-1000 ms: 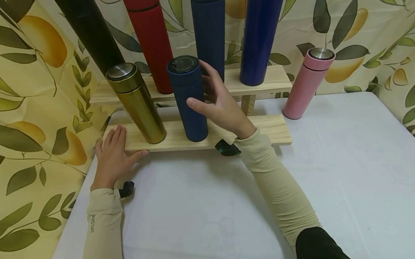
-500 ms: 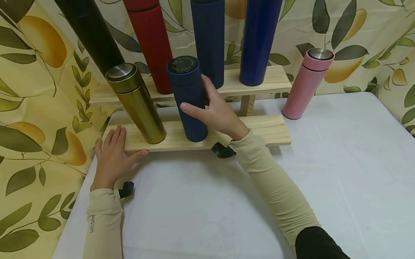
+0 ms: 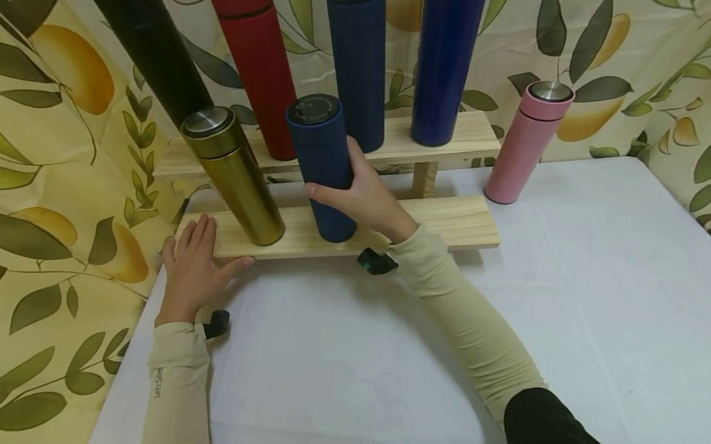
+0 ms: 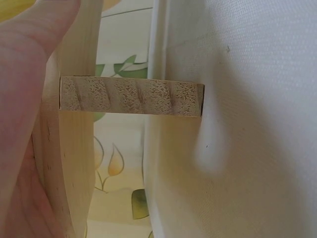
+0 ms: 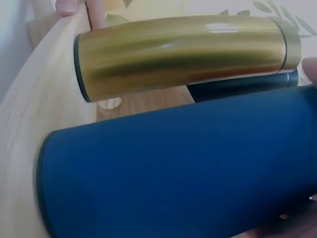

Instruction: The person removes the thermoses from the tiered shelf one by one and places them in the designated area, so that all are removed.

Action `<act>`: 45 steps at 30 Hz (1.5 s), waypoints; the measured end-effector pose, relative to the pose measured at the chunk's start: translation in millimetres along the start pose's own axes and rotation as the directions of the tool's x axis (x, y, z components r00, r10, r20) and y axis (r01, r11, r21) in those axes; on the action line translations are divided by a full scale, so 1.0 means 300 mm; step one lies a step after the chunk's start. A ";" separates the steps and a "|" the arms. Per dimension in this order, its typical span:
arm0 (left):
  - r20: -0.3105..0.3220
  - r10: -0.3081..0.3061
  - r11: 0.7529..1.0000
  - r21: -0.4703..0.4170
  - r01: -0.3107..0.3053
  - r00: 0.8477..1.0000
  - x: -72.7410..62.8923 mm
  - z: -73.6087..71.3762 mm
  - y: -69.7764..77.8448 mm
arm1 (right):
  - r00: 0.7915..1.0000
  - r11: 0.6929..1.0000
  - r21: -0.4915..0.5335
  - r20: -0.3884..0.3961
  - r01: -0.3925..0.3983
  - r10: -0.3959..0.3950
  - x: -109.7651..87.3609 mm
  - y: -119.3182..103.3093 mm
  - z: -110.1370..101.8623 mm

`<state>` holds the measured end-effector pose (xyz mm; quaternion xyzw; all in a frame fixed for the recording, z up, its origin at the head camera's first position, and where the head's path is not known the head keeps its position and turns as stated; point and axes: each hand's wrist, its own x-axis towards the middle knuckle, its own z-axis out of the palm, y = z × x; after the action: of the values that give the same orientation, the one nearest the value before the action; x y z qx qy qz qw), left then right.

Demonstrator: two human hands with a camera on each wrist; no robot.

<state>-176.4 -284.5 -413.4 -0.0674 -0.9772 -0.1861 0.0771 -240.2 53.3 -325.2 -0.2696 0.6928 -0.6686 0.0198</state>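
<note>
A: Status on the navy vacuum flask point(image 3: 322, 160)?

B: Stood upright on the lower wooden shelf point(image 3: 440, 221), base seated on the board. Gold vacuum flask point(image 3: 239, 181) is seen at its 9 o'clock, tall blue flask point(image 3: 359, 67) on the upper wooden shelf point(image 3: 459, 133) at 1, pink flask point(image 3: 523, 149) near 3 on the cloth-covered table point(image 3: 624, 288).

A: Hands?

B: Right hand point(image 3: 369, 198) at the flask's 4 o'clock: body is gripped, thumb laid across the front, fingers passed behind, mostly hidden. Left hand point(image 3: 192, 274) between 8 and 9: fingers laid flat on the shelf's end, thumb spread along the front edge, nothing held.

A: Handling?

B: Judged stiff, not fragile, coating maybe scuffable. Fill can't be told, so weight unknown. Matte finish should be less slippery than the gold one. Tall and narrow, so easily tipped if knocked high. Best held mid-body, clear of the cap point(image 3: 315, 110).
</note>
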 end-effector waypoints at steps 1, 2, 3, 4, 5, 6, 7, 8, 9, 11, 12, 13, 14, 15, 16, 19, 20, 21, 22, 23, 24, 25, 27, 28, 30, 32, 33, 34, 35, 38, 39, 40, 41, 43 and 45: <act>-0.002 0.000 1.000 0.001 0.000 1.000 0.000 0.000 -0.001 | 1.000 1.000 0.001 -0.007 0.001 -0.001 0.000 0.000 0.002; -0.001 0.000 1.000 0.002 0.000 1.000 0.000 0.000 -0.002 | 1.000 1.000 0.005 -0.014 0.001 -0.001 -0.001 0.001 0.004; -0.002 0.002 1.000 0.004 -0.002 1.000 0.001 0.001 -0.002 | 1.000 1.000 0.009 -0.020 0.003 -0.003 -0.001 0.001 0.006; -0.001 0.003 1.000 0.004 -0.003 1.000 0.001 0.001 -0.002 | 1.000 1.000 0.015 -0.026 0.003 -0.003 -0.002 0.002 0.007; -0.001 0.005 1.000 0.004 -0.005 1.000 0.001 0.002 -0.002 | 1.000 1.000 0.022 -0.030 0.004 -0.004 -0.002 0.003 0.009; -0.002 0.006 1.000 0.005 -0.006 1.000 0.002 0.002 -0.002 | 0.999 1.000 0.028 -0.034 0.007 -0.006 -0.003 0.005 0.011; -0.003 0.006 1.000 0.005 -0.006 1.000 0.002 0.003 -0.003 | 0.999 0.999 0.035 -0.037 0.010 -0.009 -0.003 0.006 0.012; -0.003 0.006 1.000 0.004 -0.006 1.000 0.002 0.003 -0.003 | 0.999 0.999 0.038 -0.042 0.012 -0.010 -0.003 0.008 0.014; -0.004 0.007 1.000 0.003 -0.007 1.000 0.002 0.004 -0.003 | 0.999 0.999 0.041 -0.048 0.014 -0.012 -0.003 0.010 0.016; -0.006 0.006 1.000 0.002 -0.006 1.000 0.002 0.004 -0.002 | 0.998 0.999 0.050 -0.060 0.022 -0.019 -0.001 0.015 0.019; -0.007 0.006 1.000 0.002 -0.006 1.000 0.002 0.003 -0.002 | 0.998 0.998 0.051 -0.066 0.028 -0.025 0.000 0.018 0.020; -0.005 0.005 1.000 0.001 -0.005 1.000 0.003 0.003 -0.001 | 0.997 0.998 0.054 -0.072 0.032 -0.028 0.000 0.019 0.022; -0.005 0.005 1.000 0.001 -0.005 1.000 0.003 0.002 0.000 | 0.996 0.998 0.051 -0.079 0.038 -0.034 0.000 0.021 0.023; -0.005 0.006 1.000 0.000 -0.006 1.000 0.004 0.002 0.000 | 0.996 0.998 0.052 -0.084 0.043 -0.038 -0.001 0.022 0.024; -0.004 0.005 1.000 0.000 -0.005 1.000 0.005 0.002 0.002 | 0.995 0.998 0.051 -0.087 0.047 -0.043 -0.003 0.021 0.024; 0.000 0.003 1.000 0.000 -0.003 1.000 0.005 0.003 0.005 | 0.995 0.998 0.039 -0.092 0.044 -0.040 -0.012 0.017 0.021; 0.001 0.002 1.000 -0.001 -0.002 1.000 0.005 0.002 0.007 | 0.995 0.998 0.036 -0.091 0.047 -0.043 -0.014 0.016 0.019; 0.003 0.000 1.000 -0.001 0.000 1.000 0.005 0.003 0.008 | 0.995 0.998 0.038 -0.089 0.047 -0.044 -0.016 0.013 0.018; 0.005 -0.001 1.000 -0.001 0.001 1.000 0.004 0.002 0.009 | 0.995 0.998 0.041 -0.088 0.051 -0.047 -0.018 0.011 0.016; 0.005 -0.002 1.000 0.001 0.002 1.000 0.004 0.002 0.008 | 0.995 0.998 0.042 -0.088 0.053 -0.049 -0.019 0.008 0.014; 0.006 -0.002 1.000 0.001 0.002 1.000 0.004 0.001 0.008 | 0.994 0.997 0.042 -0.088 0.060 -0.056 -0.021 0.006 0.012; 0.006 -0.002 1.000 0.004 0.002 1.000 0.003 0.000 0.008 | 0.994 0.997 0.043 -0.090 0.063 -0.059 -0.023 0.002 0.009; 0.008 -0.001 1.000 0.007 0.001 1.000 0.002 -0.001 0.006 | 0.993 0.997 0.046 -0.095 0.069 -0.064 -0.028 -0.007 0.003; 0.007 -0.001 1.000 0.009 0.001 1.000 0.002 -0.003 0.005 | 0.993 0.996 0.046 -0.098 0.071 -0.066 -0.031 -0.011 -0.002; 0.007 -0.001 1.000 0.009 0.001 1.000 0.001 -0.005 0.003 | 0.992 0.997 0.038 -0.104 0.073 -0.069 -0.037 -0.022 -0.012; 0.009 0.000 1.000 0.005 0.000 1.000 0.000 -0.006 0.005 | 0.991 0.997 0.034 -0.112 0.076 -0.072 -0.045 -0.035 -0.026; 0.009 0.000 1.000 0.003 0.000 1.000 0.000 -0.006 0.005 | 0.990 0.996 0.029 -0.116 0.080 -0.076 -0.050 -0.041 -0.033; 0.008 0.000 1.000 0.002 0.000 1.000 -0.001 -0.006 0.005 | 0.990 0.997 0.025 -0.120 0.078 -0.075 -0.053 -0.047 -0.041; 0.009 0.000 1.000 0.001 0.000 1.000 -0.001 -0.005 0.005 | 0.989 0.997 0.017 -0.124 0.078 -0.075 -0.058 -0.053 -0.049; 0.008 0.000 1.000 0.001 0.000 1.000 -0.001 -0.003 0.006 | 0.987 0.997 0.000 -0.142 0.071 -0.070 -0.072 -0.070 -0.074; 0.008 0.000 1.000 0.002 0.000 1.000 0.000 -0.001 0.005 | 0.987 0.998 -0.008 -0.146 0.065 -0.066 -0.077 -0.075 -0.083; 0.008 0.000 1.000 0.005 0.000 1.000 0.000 -0.001 0.004 | 0.987 0.998 -0.016 -0.149 0.061 -0.063 -0.082 -0.078 -0.094; 0.008 0.000 1.000 0.006 0.000 1.000 0.000 0.000 0.004 | 0.986 0.998 -0.024 -0.153 0.059 -0.062 -0.088 -0.082 -0.103; 0.008 0.003 1.000 0.008 -0.003 1.000 0.000 0.000 0.002 | 0.985 0.997 -0.032 -0.160 0.063 -0.068 -0.099 -0.087 -0.125; 0.010 0.004 1.000 0.008 -0.004 1.000 0.000 -0.001 0.002 | 0.983 0.996 -0.038 -0.163 0.084 -0.089 -0.110 -0.087 -0.147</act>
<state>-176.2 -284.0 -413.0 -0.0700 -0.9781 -0.1816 0.0731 -220.1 107.9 -307.0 -0.2437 0.6899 -0.6780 -0.0705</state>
